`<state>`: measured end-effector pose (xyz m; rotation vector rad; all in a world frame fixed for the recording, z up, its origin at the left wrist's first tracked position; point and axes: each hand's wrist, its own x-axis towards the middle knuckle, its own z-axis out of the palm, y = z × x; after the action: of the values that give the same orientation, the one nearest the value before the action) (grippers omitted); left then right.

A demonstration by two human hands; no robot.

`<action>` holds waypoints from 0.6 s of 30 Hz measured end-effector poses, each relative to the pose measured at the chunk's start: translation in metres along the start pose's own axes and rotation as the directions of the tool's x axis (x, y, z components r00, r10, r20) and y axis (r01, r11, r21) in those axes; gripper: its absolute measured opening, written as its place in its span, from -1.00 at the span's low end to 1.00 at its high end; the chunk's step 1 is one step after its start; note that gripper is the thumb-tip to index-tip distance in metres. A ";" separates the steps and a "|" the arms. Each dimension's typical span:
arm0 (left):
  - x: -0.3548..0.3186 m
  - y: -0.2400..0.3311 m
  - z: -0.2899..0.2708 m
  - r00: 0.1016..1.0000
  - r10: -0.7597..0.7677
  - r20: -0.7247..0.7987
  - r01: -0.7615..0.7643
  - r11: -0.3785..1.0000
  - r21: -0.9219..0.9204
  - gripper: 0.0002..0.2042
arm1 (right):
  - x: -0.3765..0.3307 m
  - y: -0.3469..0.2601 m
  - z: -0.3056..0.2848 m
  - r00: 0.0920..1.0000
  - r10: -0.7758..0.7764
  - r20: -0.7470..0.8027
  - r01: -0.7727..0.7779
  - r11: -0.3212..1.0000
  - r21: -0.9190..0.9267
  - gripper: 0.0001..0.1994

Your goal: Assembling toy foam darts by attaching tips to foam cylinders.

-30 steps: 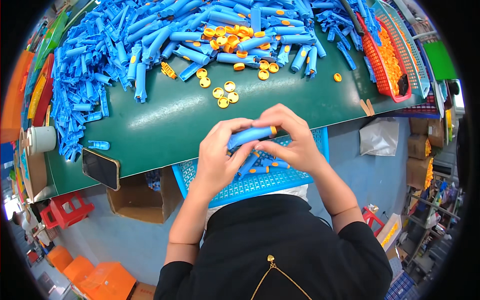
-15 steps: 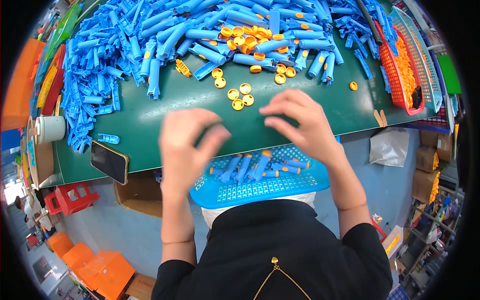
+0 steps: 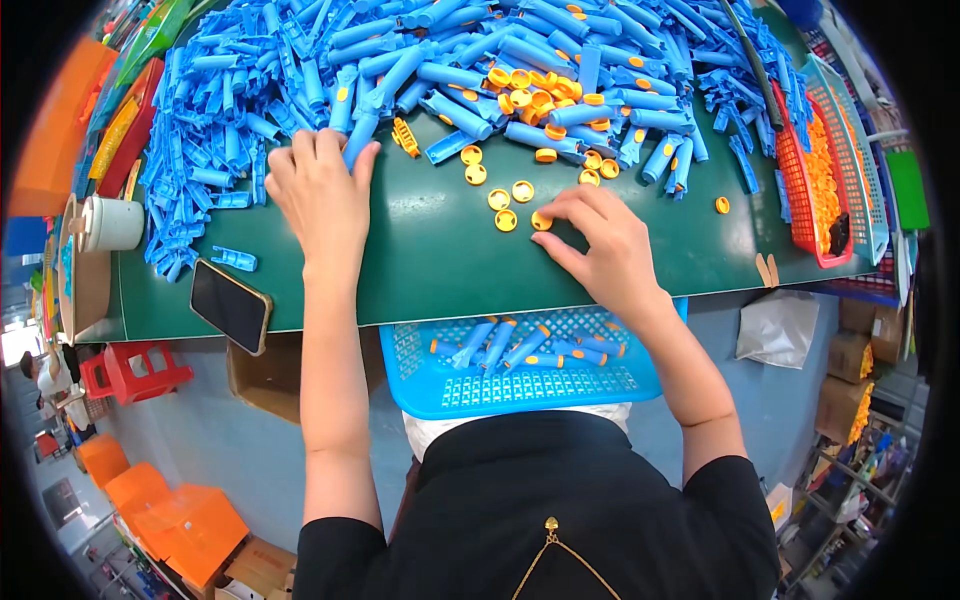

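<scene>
My left hand (image 3: 322,195) has reached to the near edge of a large heap of blue plastic tubes (image 3: 510,50). Its thumb and fingers close around one blue tube (image 3: 361,134), whose lower end is partly hidden by the hand. Over the green table, my right hand (image 3: 605,245) pinches a round orange cap (image 3: 541,220) between thumb and forefinger. Just left of that cap lie several loose orange caps (image 3: 506,220). More orange caps (image 3: 535,92) are piled on the near side of the heap.
A blue basket (image 3: 450,400) holding capped tubes sits at the table's front edge. A phone (image 3: 230,306) and a white mug (image 3: 112,223) are at left. At right stand a red basket (image 3: 795,190) of orange parts and a single cap (image 3: 722,205). An orange clip-like piece (image 3: 405,138) lies before the heap.
My left hand has moved forward from near the table edge and taken hold of a blue tube. My right hand has closed on one loose cap. The view has shifted slightly.
</scene>
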<state>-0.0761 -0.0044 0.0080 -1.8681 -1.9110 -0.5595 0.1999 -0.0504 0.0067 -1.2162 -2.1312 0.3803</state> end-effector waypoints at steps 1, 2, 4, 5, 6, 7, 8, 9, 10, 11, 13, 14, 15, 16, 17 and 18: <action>0.002 0.000 -0.002 0.999 0.036 -0.006 -0.036 0.999 -0.008 -0.73 | -0.002 0.000 -0.001 1.000 -0.002 0.006 0.002 1.000 0.000 -0.80; 0.004 0.001 -0.004 0.997 0.058 -0.054 -0.061 0.997 -0.055 -0.76 | -0.001 0.002 -0.001 0.999 0.026 0.019 -0.026 1.000 0.015 -0.79; -0.003 0.005 -0.015 0.999 -0.030 0.017 0.034 0.970 -0.240 -0.77 | 0.001 0.006 -0.002 0.998 0.059 0.026 -0.059 0.998 0.025 -0.78; -0.011 0.008 -0.023 0.989 -0.101 0.113 0.138 0.903 -0.406 -0.77 | 0.002 0.009 -0.001 0.996 0.068 0.054 -0.071 0.996 0.052 -0.78; -0.018 0.018 -0.035 0.973 -0.140 0.182 0.219 0.806 -0.550 -0.78 | 0.001 0.010 -0.002 0.994 0.075 0.085 -0.082 0.993 0.081 -0.77; -0.028 0.025 -0.039 0.984 -0.054 0.171 0.158 0.710 -0.686 -0.79 | 0.003 0.010 -0.005 0.992 0.089 0.084 -0.096 0.993 0.075 -0.77; -0.038 0.035 -0.049 0.982 -0.009 0.190 0.158 0.594 -0.788 -0.78 | 0.006 0.007 -0.009 0.986 0.106 0.130 -0.119 0.988 0.099 -0.77; -0.050 0.049 -0.051 0.974 -0.004 0.227 0.204 0.447 -0.871 -0.76 | 0.008 0.008 -0.012 0.977 0.124 0.175 -0.145 0.983 0.115 -0.76; -0.062 0.060 -0.049 0.983 0.061 0.171 0.136 0.379 -0.915 -0.75 | 0.007 0.012 -0.009 0.983 0.096 0.158 -0.120 0.982 0.144 -0.76; -0.067 0.069 -0.049 0.984 0.130 0.118 0.058 0.395 -0.917 -0.73 | 0.008 0.014 -0.010 0.982 0.103 0.161 -0.125 0.982 0.138 -0.76; -0.077 0.081 -0.046 0.977 0.168 0.134 0.057 0.398 -0.916 -0.72 | 0.007 0.016 -0.012 0.982 0.085 0.169 -0.109 0.984 0.141 -0.76; -0.080 0.083 -0.043 0.977 0.165 0.134 0.060 0.394 -0.917 -0.72 | 0.008 0.013 -0.015 0.981 0.085 0.173 -0.109 0.985 0.136 -0.76; -0.083 0.085 -0.040 0.981 0.165 0.102 0.027 0.405 -0.914 -0.70 | 0.009 0.006 -0.022 0.988 0.073 0.136 -0.105 0.963 0.249 -0.76; -0.084 0.086 -0.037 0.984 0.165 0.070 -0.005 0.418 -0.909 -0.69 | 0.010 -0.001 -0.029 0.993 0.065 0.097 -0.096 0.928 0.359 -0.75; -0.085 0.087 -0.038 0.984 0.161 0.079 0.005 0.417 -0.909 -0.69 | 0.009 -0.010 -0.035 0.992 0.069 0.106 -0.103 0.927 0.360 -0.75; -0.083 0.086 -0.039 0.982 0.179 0.057 -0.022 0.414 -0.910 -0.67 | 0.010 -0.022 -0.039 0.996 0.015 0.083 -0.048 0.910 0.412 -0.75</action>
<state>0.0116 -0.0936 -0.0048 -2.6868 -1.6285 -1.7581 0.2075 -0.0558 0.0514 -0.9999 -1.9604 0.8597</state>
